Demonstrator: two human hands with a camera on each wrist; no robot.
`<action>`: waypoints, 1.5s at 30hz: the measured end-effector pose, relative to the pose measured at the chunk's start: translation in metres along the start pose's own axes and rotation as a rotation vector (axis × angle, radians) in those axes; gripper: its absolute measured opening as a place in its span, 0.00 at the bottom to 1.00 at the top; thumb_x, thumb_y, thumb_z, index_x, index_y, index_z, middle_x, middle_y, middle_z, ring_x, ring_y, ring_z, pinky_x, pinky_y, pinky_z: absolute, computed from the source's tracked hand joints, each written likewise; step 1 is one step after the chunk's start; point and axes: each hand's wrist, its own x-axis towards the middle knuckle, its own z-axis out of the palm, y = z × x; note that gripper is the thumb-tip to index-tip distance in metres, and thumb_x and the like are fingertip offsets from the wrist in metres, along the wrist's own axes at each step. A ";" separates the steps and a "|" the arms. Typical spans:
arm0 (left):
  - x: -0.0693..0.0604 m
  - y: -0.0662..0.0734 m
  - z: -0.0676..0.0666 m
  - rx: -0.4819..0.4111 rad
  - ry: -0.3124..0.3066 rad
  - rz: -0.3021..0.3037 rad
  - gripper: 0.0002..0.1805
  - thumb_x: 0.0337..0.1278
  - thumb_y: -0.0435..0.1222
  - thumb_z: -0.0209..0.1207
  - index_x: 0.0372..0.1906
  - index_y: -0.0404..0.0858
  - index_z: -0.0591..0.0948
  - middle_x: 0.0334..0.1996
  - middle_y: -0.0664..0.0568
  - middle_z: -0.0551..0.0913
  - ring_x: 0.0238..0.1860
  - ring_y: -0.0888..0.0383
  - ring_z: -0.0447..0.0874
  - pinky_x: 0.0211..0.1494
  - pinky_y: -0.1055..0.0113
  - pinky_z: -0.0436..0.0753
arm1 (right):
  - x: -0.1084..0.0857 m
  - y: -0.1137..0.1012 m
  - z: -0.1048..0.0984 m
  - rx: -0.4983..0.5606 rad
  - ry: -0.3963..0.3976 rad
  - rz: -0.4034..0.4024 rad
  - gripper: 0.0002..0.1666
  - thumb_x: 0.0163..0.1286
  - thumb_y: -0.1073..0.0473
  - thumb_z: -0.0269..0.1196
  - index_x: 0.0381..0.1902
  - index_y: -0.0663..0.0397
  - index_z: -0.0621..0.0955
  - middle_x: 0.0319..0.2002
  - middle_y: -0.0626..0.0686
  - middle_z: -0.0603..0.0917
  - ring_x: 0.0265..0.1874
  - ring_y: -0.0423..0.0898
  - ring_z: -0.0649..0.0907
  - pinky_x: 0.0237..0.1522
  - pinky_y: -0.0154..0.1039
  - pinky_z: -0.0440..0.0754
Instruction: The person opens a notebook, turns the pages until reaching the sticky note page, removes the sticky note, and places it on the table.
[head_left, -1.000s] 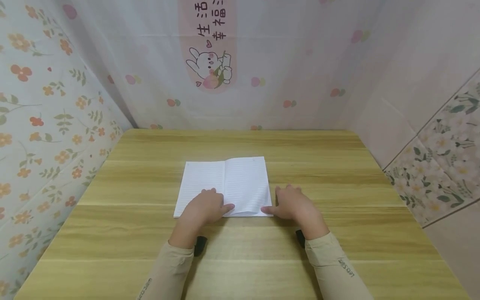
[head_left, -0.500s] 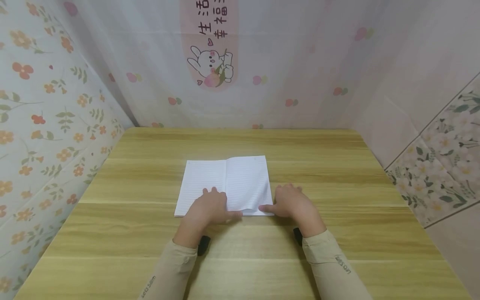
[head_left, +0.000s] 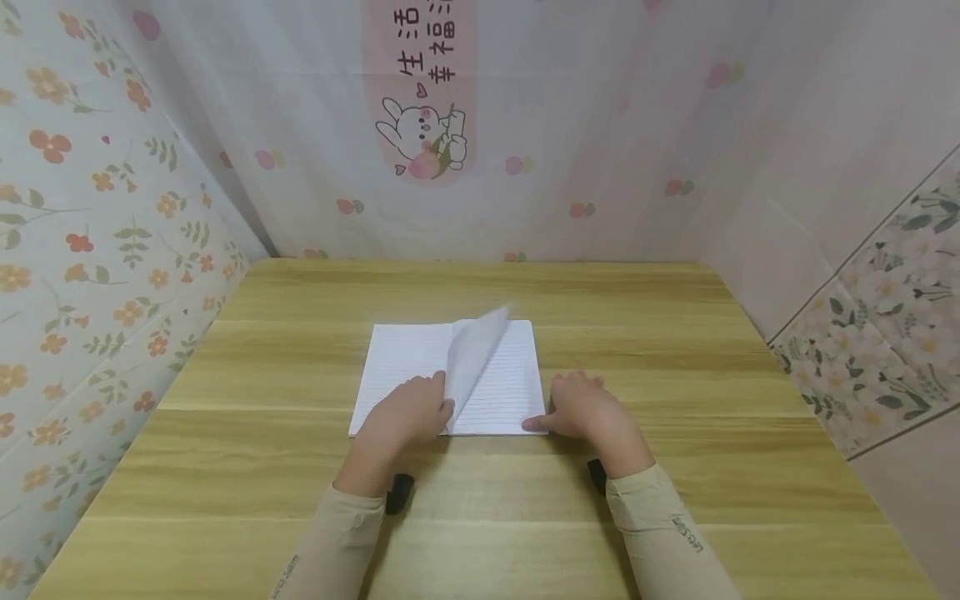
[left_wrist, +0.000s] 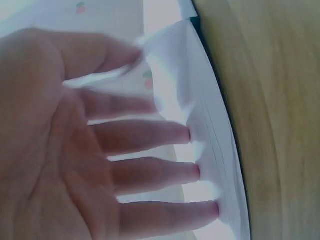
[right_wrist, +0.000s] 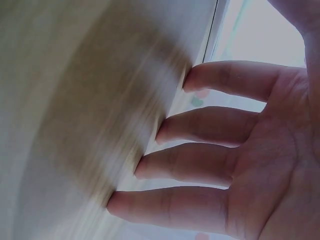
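Observation:
An open lined notebook point(head_left: 401, 354) lies on the wooden table in the head view, one loose page point(head_left: 474, 354) standing up from its middle and leaning over the right side. My left hand point(head_left: 405, 417) is over the lower left page, thumb against the lifted sheet. In the left wrist view that hand point(left_wrist: 100, 145) has its fingers extended, several fingertips touching the paper point(left_wrist: 215, 145). My right hand point(head_left: 588, 412) stays at the lower right corner, thumb on the notebook's edge; its extended fingers touch the table beside it in the right wrist view point(right_wrist: 215, 150).
The wooden table point(head_left: 675, 533) extends around the notebook on all sides. Behind it hangs a pale curtain point(head_left: 600, 108) with a rabbit print. A flowered cloth point(head_left: 82, 333) borders the left side, and flowered panels point(head_left: 885, 317) stand on the right. Dark objects point(head_left: 400, 493) sit under both wrists.
The right-hand sheet, earlier lying nearly flat with a curled lower edge, has risen and swung left. My left thumb has drawn back left from the bottom edge. The right hand has barely moved.

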 end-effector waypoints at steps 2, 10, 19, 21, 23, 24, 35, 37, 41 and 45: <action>0.000 -0.003 -0.002 -0.045 0.040 -0.034 0.35 0.76 0.37 0.49 0.79 0.24 0.59 0.18 0.52 0.70 0.19 0.58 0.63 0.25 0.64 0.69 | 0.000 0.000 0.001 0.009 -0.003 0.004 0.35 0.62 0.33 0.76 0.28 0.59 0.80 0.29 0.54 0.81 0.36 0.53 0.78 0.61 0.64 0.75; -0.003 -0.003 -0.009 0.011 0.309 -0.099 0.51 0.73 0.37 0.58 0.88 0.41 0.38 0.78 0.30 0.68 0.59 0.30 0.85 0.47 0.38 0.89 | -0.001 0.000 0.002 0.016 -0.006 0.014 0.35 0.62 0.32 0.75 0.32 0.60 0.79 0.33 0.56 0.81 0.38 0.54 0.78 0.57 0.60 0.75; -0.006 -0.001 -0.001 0.299 0.298 -0.038 0.41 0.69 0.30 0.58 0.82 0.61 0.66 0.89 0.52 0.50 0.88 0.33 0.36 0.70 0.10 0.50 | 0.001 0.001 0.003 0.027 -0.019 0.036 0.35 0.63 0.31 0.75 0.33 0.60 0.80 0.35 0.57 0.82 0.41 0.56 0.79 0.62 0.62 0.76; -0.007 0.000 0.001 0.344 0.284 -0.026 0.38 0.69 0.31 0.59 0.80 0.61 0.71 0.88 0.53 0.53 0.88 0.33 0.37 0.71 0.10 0.47 | 0.002 0.001 0.002 0.026 -0.021 0.031 0.35 0.63 0.32 0.75 0.33 0.60 0.81 0.36 0.58 0.83 0.42 0.56 0.79 0.64 0.63 0.75; -0.009 0.001 0.002 0.376 0.272 -0.018 0.35 0.68 0.32 0.61 0.77 0.61 0.75 0.87 0.54 0.59 0.88 0.33 0.41 0.70 0.09 0.46 | 0.003 0.000 0.001 0.016 -0.016 0.027 0.36 0.63 0.31 0.74 0.34 0.61 0.82 0.37 0.58 0.83 0.43 0.56 0.79 0.63 0.62 0.75; -0.009 0.002 0.002 0.385 0.269 -0.015 0.33 0.68 0.32 0.61 0.75 0.61 0.77 0.85 0.55 0.62 0.88 0.33 0.43 0.70 0.09 0.46 | 0.003 0.000 0.001 0.011 -0.015 0.026 0.36 0.63 0.31 0.74 0.34 0.61 0.82 0.37 0.58 0.83 0.43 0.56 0.79 0.62 0.62 0.75; -0.006 0.000 0.006 0.178 0.019 -0.065 0.30 0.72 0.31 0.53 0.76 0.45 0.75 0.81 0.45 0.70 0.83 0.35 0.63 0.75 0.20 0.62 | 0.001 -0.002 -0.002 0.004 -0.021 0.041 0.37 0.62 0.30 0.75 0.35 0.61 0.81 0.42 0.64 0.83 0.47 0.64 0.79 0.59 0.64 0.79; -0.005 -0.001 0.006 0.131 -0.036 -0.061 0.31 0.72 0.30 0.51 0.79 0.42 0.72 0.83 0.42 0.66 0.83 0.33 0.61 0.74 0.22 0.66 | 0.000 -0.002 -0.002 0.005 -0.027 0.042 0.37 0.61 0.30 0.76 0.34 0.61 0.80 0.40 0.63 0.83 0.45 0.62 0.79 0.58 0.63 0.79; -0.002 -0.003 0.002 0.099 -0.102 -0.031 0.30 0.76 0.30 0.46 0.80 0.39 0.69 0.84 0.39 0.62 0.84 0.31 0.57 0.74 0.22 0.67 | -0.001 -0.002 -0.004 0.018 -0.028 0.042 0.37 0.59 0.31 0.78 0.34 0.61 0.80 0.36 0.59 0.82 0.40 0.58 0.78 0.53 0.59 0.80; 0.001 -0.004 0.000 0.084 -0.138 -0.020 0.29 0.79 0.31 0.43 0.80 0.39 0.68 0.84 0.39 0.61 0.84 0.31 0.55 0.75 0.23 0.66 | -0.003 0.002 -0.005 0.044 -0.031 0.016 0.35 0.58 0.34 0.79 0.33 0.59 0.79 0.31 0.55 0.80 0.35 0.53 0.77 0.50 0.54 0.79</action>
